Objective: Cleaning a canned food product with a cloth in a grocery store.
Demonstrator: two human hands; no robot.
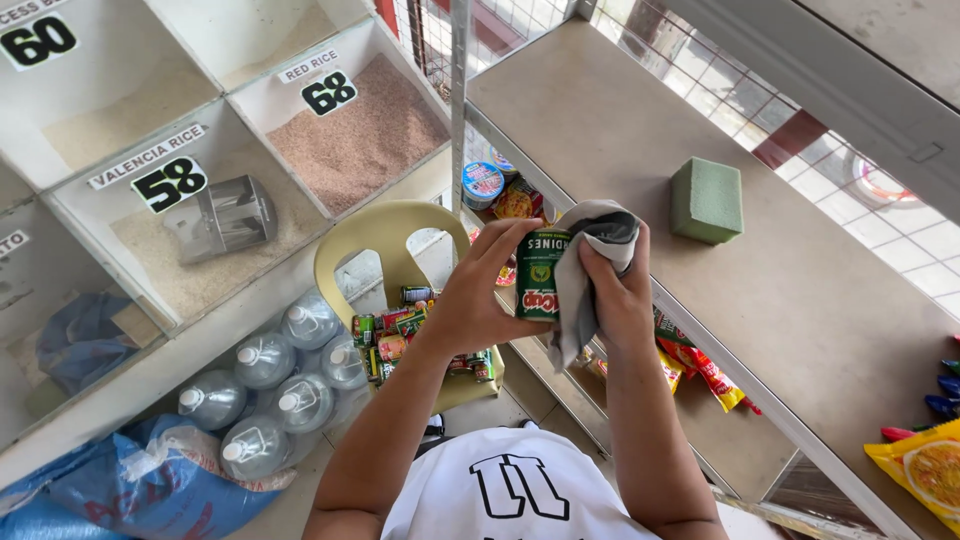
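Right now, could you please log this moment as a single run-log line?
left hand: holds green can | right hand: presses grey cloth on can | below: yellow chair with more cans | shelf: green sponge block

Left of the grip sit open white bins of rice (360,135), below-left clear plastic water jugs (285,385), right a green foam block (706,200).

A grey cloth (585,275) gripped by the right hand (615,290) hides the right side of a green can (541,272), while the left hand's fingers (500,255) cover its left edge. At four o'clock, a yellow snack packet (925,470) on the tabletop (800,300) is cut off by the frame's edge. At eight o'clock, small cans on a yellow chair (390,235) are too small to tell apart.
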